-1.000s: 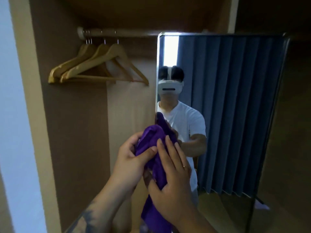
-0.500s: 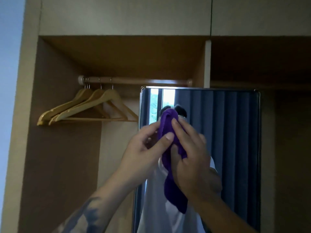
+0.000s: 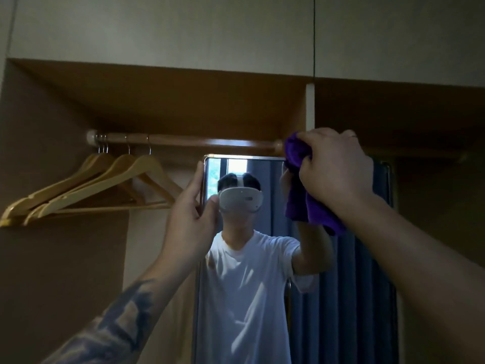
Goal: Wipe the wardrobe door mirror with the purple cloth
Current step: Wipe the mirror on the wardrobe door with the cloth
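The tall wardrobe door mirror (image 3: pixel 265 298) stands upright in the open wardrobe, reflecting a person in a white shirt and a blue curtain. My right hand (image 3: pixel 333 172) grips the bunched purple cloth (image 3: pixel 301 198) and holds it against the glass near the mirror's top edge, right of centre. The cloth's loose end hangs down below my wrist. My left hand (image 3: pixel 191 216) holds the mirror's left edge just below its top corner, thumb on the glass side and fingers behind the frame.
A wooden clothes rail (image 3: pixel 189 141) runs just above the mirror's top edge. Several wooden hangers (image 3: pixel 86 190) hang from it at the left. A vertical wardrobe partition (image 3: pixel 310 109) rises behind the cloth. Closed upper cabinet doors (image 3: pixel 162 32) sit above.
My right hand carried the cloth up and right to the mirror's top. My left hand let go of the cloth and took the mirror's left edge. The view tilted upward.
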Demonstrator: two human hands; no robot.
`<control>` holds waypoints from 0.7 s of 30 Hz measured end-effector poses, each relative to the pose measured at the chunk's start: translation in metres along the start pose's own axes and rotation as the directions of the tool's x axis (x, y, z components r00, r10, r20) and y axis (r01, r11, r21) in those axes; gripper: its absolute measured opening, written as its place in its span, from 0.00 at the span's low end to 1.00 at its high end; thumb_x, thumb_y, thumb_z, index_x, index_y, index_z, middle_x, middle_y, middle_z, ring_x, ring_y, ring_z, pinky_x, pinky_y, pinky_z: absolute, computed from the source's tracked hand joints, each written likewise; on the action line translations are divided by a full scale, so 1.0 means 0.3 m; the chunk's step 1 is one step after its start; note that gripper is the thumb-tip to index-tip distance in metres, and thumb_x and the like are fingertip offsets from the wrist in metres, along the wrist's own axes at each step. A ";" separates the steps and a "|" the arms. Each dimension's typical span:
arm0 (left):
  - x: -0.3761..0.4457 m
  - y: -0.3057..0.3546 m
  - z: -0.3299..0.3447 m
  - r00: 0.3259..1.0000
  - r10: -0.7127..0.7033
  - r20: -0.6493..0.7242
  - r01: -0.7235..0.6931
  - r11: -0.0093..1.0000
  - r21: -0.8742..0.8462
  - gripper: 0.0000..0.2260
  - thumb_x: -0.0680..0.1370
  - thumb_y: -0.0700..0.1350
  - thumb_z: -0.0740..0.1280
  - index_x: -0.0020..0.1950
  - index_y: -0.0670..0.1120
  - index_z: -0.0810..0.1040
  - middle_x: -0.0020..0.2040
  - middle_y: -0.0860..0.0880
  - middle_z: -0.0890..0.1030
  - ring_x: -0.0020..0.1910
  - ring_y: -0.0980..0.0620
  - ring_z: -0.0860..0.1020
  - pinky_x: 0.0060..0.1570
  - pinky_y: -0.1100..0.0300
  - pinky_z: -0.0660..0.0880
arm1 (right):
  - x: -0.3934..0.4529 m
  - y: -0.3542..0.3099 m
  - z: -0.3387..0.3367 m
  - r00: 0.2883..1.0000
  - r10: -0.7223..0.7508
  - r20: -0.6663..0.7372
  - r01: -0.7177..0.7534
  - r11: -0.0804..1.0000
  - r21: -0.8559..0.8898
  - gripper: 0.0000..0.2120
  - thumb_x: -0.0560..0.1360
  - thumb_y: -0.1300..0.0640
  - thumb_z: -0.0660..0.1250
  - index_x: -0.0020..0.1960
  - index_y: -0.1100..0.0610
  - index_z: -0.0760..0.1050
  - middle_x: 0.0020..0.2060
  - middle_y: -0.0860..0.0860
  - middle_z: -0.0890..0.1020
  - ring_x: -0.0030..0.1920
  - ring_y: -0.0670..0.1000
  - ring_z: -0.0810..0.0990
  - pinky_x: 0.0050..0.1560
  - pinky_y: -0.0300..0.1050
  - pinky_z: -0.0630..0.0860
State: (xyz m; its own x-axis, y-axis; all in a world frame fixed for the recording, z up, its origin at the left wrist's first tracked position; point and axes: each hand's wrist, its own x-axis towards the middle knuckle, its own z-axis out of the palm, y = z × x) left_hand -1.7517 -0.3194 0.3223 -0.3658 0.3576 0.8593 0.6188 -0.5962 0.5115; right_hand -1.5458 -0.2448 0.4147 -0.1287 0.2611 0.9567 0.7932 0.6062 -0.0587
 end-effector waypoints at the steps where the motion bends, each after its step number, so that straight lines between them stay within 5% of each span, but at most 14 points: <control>1: -0.004 -0.023 0.002 1.000 -0.024 -0.002 0.024 0.999 -0.029 0.29 0.82 0.47 0.67 0.79 0.68 0.60 0.67 0.50 0.80 0.56 0.43 0.84 0.55 0.43 0.83 | 0.001 -0.015 0.007 1.000 0.016 0.025 -0.015 1.000 -0.022 0.24 0.79 0.55 0.65 0.75 0.47 0.70 0.69 0.49 0.75 0.68 0.60 0.68 0.52 0.57 0.75; 3: -0.003 -0.052 0.004 0.999 -0.050 -0.004 0.049 0.995 -0.082 0.30 0.81 0.50 0.67 0.77 0.71 0.59 0.67 0.52 0.79 0.59 0.37 0.82 0.56 0.34 0.80 | -0.007 -0.059 0.028 0.999 0.007 0.044 -0.005 0.998 -0.058 0.21 0.78 0.55 0.66 0.71 0.48 0.73 0.64 0.50 0.77 0.66 0.60 0.68 0.48 0.55 0.73; 5: -0.004 -0.060 0.006 0.998 -0.057 0.007 0.058 0.985 -0.160 0.29 0.82 0.45 0.67 0.77 0.69 0.61 0.74 0.56 0.74 0.68 0.46 0.78 0.65 0.36 0.76 | -0.010 -0.108 0.044 0.999 -0.007 0.051 0.010 0.999 -0.051 0.20 0.77 0.55 0.67 0.69 0.49 0.73 0.62 0.50 0.78 0.66 0.60 0.68 0.47 0.54 0.72; 7: 0.002 -0.065 0.008 0.998 -0.062 0.011 0.063 0.974 -0.218 0.29 0.82 0.44 0.66 0.78 0.67 0.63 0.74 0.58 0.74 0.64 0.50 0.80 0.64 0.36 0.76 | -0.005 -0.160 0.054 0.998 -0.039 0.051 0.040 0.999 -0.017 0.21 0.77 0.55 0.68 0.69 0.49 0.73 0.62 0.50 0.78 0.67 0.60 0.69 0.49 0.55 0.73; 11: 0.014 -0.069 0.016 0.991 -0.134 0.006 0.129 0.944 -0.304 0.25 0.85 0.42 0.63 0.78 0.64 0.65 0.50 0.63 0.85 0.49 0.51 0.83 0.60 0.31 0.76 | -0.014 -0.282 0.084 0.982 -0.182 0.050 0.180 0.982 0.049 0.21 0.76 0.54 0.69 0.69 0.50 0.74 0.61 0.49 0.78 0.67 0.58 0.69 0.51 0.52 0.74; 14: 0.014 -0.072 0.022 0.988 -0.152 0.005 0.145 0.930 -0.339 0.24 0.86 0.39 0.60 0.78 0.61 0.67 0.40 0.63 0.85 0.44 0.53 0.81 0.58 0.40 0.77 | -0.026 -0.310 0.105 0.974 -0.224 0.020 0.221 0.970 0.104 0.21 0.78 0.56 0.68 0.71 0.49 0.73 0.63 0.48 0.78 0.67 0.56 0.69 0.50 0.49 0.71; 18: 0.022 -0.086 0.014 0.991 -0.131 -0.026 0.117 0.948 -0.297 0.23 0.85 0.39 0.62 0.77 0.58 0.69 0.54 0.61 0.86 0.56 0.54 0.82 0.62 0.49 0.77 | -0.029 -0.218 0.086 0.972 -0.232 0.047 0.228 0.971 0.073 0.25 0.79 0.56 0.65 0.75 0.43 0.70 0.67 0.47 0.76 0.66 0.57 0.70 0.52 0.53 0.72; 21: 0.015 -0.097 0.015 0.991 -0.126 -0.045 0.106 0.942 -0.318 0.23 0.82 0.43 0.63 0.75 0.60 0.71 0.70 0.50 0.79 0.70 0.48 0.76 0.71 0.42 0.72 | -0.020 -0.099 0.043 0.992 -0.104 0.066 0.105 0.994 -0.027 0.25 0.79 0.54 0.66 0.75 0.43 0.69 0.67 0.50 0.76 0.67 0.59 0.71 0.54 0.56 0.72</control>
State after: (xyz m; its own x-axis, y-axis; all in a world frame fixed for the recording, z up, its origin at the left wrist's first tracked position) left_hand -1.7683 -0.2972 0.3112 -0.4718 0.3973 0.7871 0.3237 -0.7523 0.5738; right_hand -1.5761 -0.2547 0.4069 -0.2490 0.2458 0.9368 0.7912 0.6095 0.0504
